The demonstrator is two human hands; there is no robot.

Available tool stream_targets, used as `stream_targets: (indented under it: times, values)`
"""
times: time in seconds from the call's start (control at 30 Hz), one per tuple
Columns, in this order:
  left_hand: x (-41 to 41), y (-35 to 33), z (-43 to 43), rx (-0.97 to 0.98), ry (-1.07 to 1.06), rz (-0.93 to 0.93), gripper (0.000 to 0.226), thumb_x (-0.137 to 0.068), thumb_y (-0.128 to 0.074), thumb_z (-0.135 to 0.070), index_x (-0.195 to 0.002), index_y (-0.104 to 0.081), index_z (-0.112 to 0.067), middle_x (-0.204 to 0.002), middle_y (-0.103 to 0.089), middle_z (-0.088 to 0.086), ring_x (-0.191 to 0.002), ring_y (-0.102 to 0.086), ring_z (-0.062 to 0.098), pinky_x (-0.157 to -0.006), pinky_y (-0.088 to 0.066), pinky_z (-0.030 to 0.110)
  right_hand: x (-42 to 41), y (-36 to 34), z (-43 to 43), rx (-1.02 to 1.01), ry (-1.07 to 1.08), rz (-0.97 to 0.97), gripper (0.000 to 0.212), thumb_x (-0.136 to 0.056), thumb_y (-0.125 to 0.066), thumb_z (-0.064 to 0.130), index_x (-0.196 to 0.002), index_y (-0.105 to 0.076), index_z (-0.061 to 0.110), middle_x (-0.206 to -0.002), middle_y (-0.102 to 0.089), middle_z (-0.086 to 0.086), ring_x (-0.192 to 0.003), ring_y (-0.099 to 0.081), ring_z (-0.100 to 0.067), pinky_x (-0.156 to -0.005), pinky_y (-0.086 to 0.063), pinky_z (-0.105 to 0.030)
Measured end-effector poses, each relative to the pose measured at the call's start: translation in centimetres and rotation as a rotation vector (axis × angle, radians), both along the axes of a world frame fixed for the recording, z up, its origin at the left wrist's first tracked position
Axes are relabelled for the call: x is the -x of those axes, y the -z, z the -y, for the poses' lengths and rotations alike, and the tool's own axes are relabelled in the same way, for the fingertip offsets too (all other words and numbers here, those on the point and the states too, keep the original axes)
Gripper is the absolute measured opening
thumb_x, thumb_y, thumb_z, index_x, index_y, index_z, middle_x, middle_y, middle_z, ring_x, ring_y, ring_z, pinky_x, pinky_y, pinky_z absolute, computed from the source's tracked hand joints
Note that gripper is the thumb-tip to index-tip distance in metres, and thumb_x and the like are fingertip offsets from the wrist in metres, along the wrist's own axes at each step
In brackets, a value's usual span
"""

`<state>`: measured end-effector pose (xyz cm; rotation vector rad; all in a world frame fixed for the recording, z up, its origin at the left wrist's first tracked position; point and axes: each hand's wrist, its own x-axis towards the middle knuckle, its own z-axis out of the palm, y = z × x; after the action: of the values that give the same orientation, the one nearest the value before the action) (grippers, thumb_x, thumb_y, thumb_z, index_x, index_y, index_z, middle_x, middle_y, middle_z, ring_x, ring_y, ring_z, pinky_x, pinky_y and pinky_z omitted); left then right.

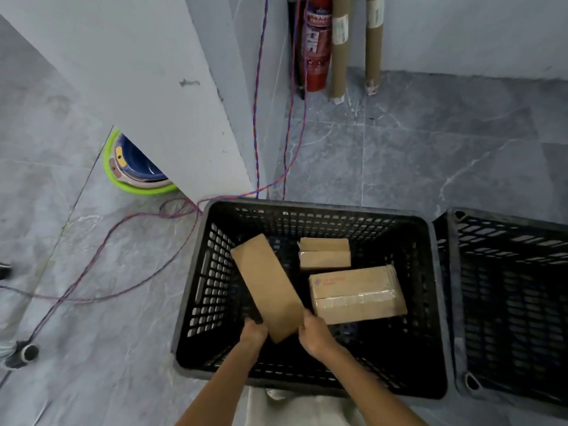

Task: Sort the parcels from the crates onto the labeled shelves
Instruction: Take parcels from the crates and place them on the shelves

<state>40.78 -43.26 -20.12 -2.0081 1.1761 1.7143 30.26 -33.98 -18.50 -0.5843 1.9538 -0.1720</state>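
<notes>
At the near rim of the crate, both forearms in over the edge.

Left hand: on the near-left corner of the parcel, curled round the edge, fingertips hidden beneath.

Right hand: on the near-right edge, thumb against the side, fingers wrapped under.

Both closed on the one parcel, nothing else held.

Parcel: long, flat, plain brown card. Inside the crate, left half. Tilted, near end in the hands, far end pointing at the far-left corner. Contact of far end with crate bottom: cannot tell.

Just right of parcel: taped box, flat on the crate bottom, clear tape across the top, faint print near its left end. Close to the right hand, contact unclear.

Beyond that: small boxes, two, touching along their long sides, near the far wall.

Right of crate, just beside it: second crate, black mesh, interior too dark to read.

Around: grey tile floor.

Left and beyond: red-blue twisted cable, looped on the floor, running up the corner of the white wall. Stacked basins, green rim, half behind that wall.

Far corner: red extinguisher, then two card tubes upright beside it.
</notes>
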Motion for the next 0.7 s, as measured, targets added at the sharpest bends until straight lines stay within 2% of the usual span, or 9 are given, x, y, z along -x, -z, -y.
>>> stream_targets:
  times: [0.07,0.13,0.2,0.27,0.37,0.47,0.53,0.63,0.7]
  values:
    - [0.1,2.4,-0.4,-0.071,-0.056,-0.041,0.074,-0.089,-0.060,-0.021,-0.147,-0.017,-0.005,-0.139,-0.045,0.020,-0.124,-0.047,0.036,-0.101,-0.043,0.042,-0.3,0.9,0.7,-0.016,-0.137,-0.173,0.057,-0.094,-0.045,0.005,-0.145,-0.022,0.003,-0.141,-0.037,-0.017,-0.119,-0.049,-0.030,-0.098,-0.042,-0.033]
    - [0.6,4.2,-0.6,-0.118,-0.087,-0.073,0.082,-0.084,-0.065,-0.025,-0.146,-0.015,-0.007,-0.139,-0.045,0.018,-0.123,-0.048,0.036,-0.102,-0.042,0.049,-0.1,1.9,1.4,0.020,-0.191,-0.207,0.054,-0.093,-0.049,0.007,-0.142,-0.027,0.000,-0.146,-0.023,-0.016,-0.120,-0.048,-0.030,-0.097,-0.043,-0.034]
    - [1.5,4.8,-0.7,-0.134,-0.149,-0.105,0.065,-0.088,-0.060,-0.015,-0.140,-0.021,-0.005,-0.134,-0.047,0.016,-0.120,-0.049,0.035,-0.100,-0.043,0.049,0.4,3.1,2.1,0.024,-0.086,-0.049,0.066,-0.095,-0.051,0.020,-0.147,-0.014,0.002,-0.149,-0.022,-0.016,-0.128,-0.042,-0.030,-0.102,-0.038,-0.032]
    - [1.9,4.1,-0.9,-0.117,-0.164,-0.089,0.066,-0.086,-0.062,-0.014,-0.138,-0.022,-0.008,-0.129,-0.049,0.015,-0.114,-0.052,0.032,-0.088,-0.050,0.045,1.4,3.1,2.8,-0.001,0.050,0.121,0.073,-0.093,-0.053,0.027,-0.148,-0.009,0.007,-0.144,-0.037,-0.014,-0.129,-0.044,-0.028,-0.103,-0.038,-0.031]
    - [1.8,1.5,-0.8,-0.080,-0.205,-0.149,0.065,-0.084,-0.066,-0.014,-0.135,-0.025,-0.009,-0.123,-0.050,0.014,-0.106,-0.055,0.030,-0.077,-0.052,0.042,3.1,0.5,3.1,0.034,0.105,0.150,0.059,-0.093,-0.053,0.021,-0.144,-0.024,0.011,-0.137,-0.048,-0.010,-0.123,-0.050,-0.025,-0.099,-0.042,-0.028]
    - [1.8,-3.6,-0.9,-0.063,-0.293,-0.230,0.053,-0.085,-0.066,-0.008,-0.126,-0.031,-0.003,-0.117,-0.052,0.018,-0.097,-0.057,0.028,-0.078,-0.053,0.043,3.7,-4.1,2.3,0.104,0.123,0.115,0.055,-0.095,-0.052,0.017,-0.144,-0.028,0.013,-0.140,-0.043,-0.009,-0.126,-0.046,-0.023,-0.101,-0.039,-0.027]
    - [2.0,-8.0,-1.2,-0.064,-0.278,-0.256,0.050,-0.087,-0.065,-0.009,-0.123,-0.031,-0.003,-0.115,-0.050,0.014,-0.097,-0.056,0.026,-0.077,-0.054,0.042,3.7,-8.1,1.6,0.154,0.178,0.091,0.048,-0.095,-0.052,0.016,-0.140,-0.033,0.015,-0.136,-0.042,-0.008,-0.121,-0.047,-0.021,-0.093,-0.040,-0.024]
    - [2.1,-14.5,-2.0,-0.099,-0.256,-0.272,0.047,-0.087,-0.064,-0.010,-0.118,-0.030,-0.005,-0.114,-0.049,0.010,-0.107,-0.055,0.028,-0.083,-0.054,0.044,3.9,-14.7,-0.2,0.257,0.250,0.055,0.024,-0.095,-0.052,0.019,-0.117,-0.044,0.015,-0.120,-0.048,-0.007,-0.100,-0.051,-0.017,-0.080,-0.042,-0.024]
    - [2.6,-19.5,-2.8,-0.096,-0.211,-0.255,0.047,-0.086,-0.066,-0.012,-0.116,-0.030,-0.007,-0.122,-0.047,0.012,-0.112,-0.054,0.030,-0.091,-0.051,0.047,4.4,-19.7,-1.8,0.313,0.284,0.002,0.012,-0.094,-0.053,0.018,-0.101,-0.043,0.017,-0.109,-0.050,-0.004,-0.088,-0.050,-0.014,-0.073,-0.041,-0.023]
